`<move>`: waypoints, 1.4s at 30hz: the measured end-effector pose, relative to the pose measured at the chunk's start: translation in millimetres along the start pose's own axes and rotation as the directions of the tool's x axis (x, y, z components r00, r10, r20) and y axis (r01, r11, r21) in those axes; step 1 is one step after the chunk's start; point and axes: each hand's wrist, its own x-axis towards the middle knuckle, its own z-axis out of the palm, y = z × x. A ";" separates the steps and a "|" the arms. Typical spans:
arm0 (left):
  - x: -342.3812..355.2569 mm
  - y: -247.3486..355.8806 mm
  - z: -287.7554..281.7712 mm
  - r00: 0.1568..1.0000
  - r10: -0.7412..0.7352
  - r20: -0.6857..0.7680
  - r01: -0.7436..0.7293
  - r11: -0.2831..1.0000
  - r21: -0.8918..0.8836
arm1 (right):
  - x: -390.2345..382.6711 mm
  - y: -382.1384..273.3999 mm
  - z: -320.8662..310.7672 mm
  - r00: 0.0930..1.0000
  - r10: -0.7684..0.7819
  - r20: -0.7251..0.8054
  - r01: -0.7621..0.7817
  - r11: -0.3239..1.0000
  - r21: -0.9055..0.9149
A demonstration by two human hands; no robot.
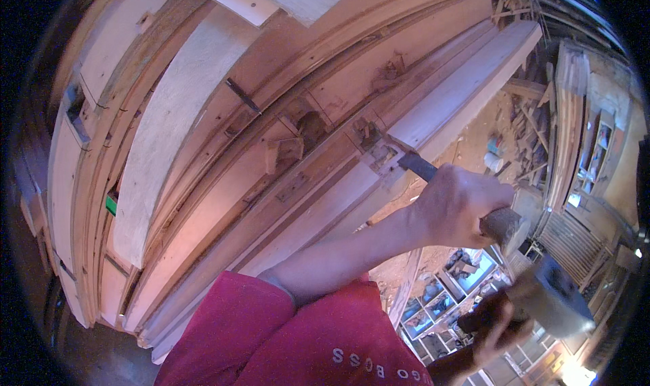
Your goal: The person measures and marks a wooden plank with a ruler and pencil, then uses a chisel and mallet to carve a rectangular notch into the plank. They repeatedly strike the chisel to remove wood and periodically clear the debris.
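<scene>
Fingers of left hand clenched round rough wooden-handled chisel, right hand gripping blocky mallet.

**Chisel set into the timber, mallet held behind it**

The left hand is wrapped round the wooden handle of a chisel, whose blade tip sits in a cut notch on a long pale timber rail. The right hand holds a mallet just behind the chisel's butt, not touching it. More curved boards lie stacked to the left. A red garment fills the lower edge. Sawdust covers the floor beyond.
</scene>
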 end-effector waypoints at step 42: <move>-7.5 -17.2 5.5 0.999 -0.035 -0.020 0.036 0.999 0.033 | 28.0 -23.0 13.1 0.979 -0.157 -0.132 0.195 0.910 0.367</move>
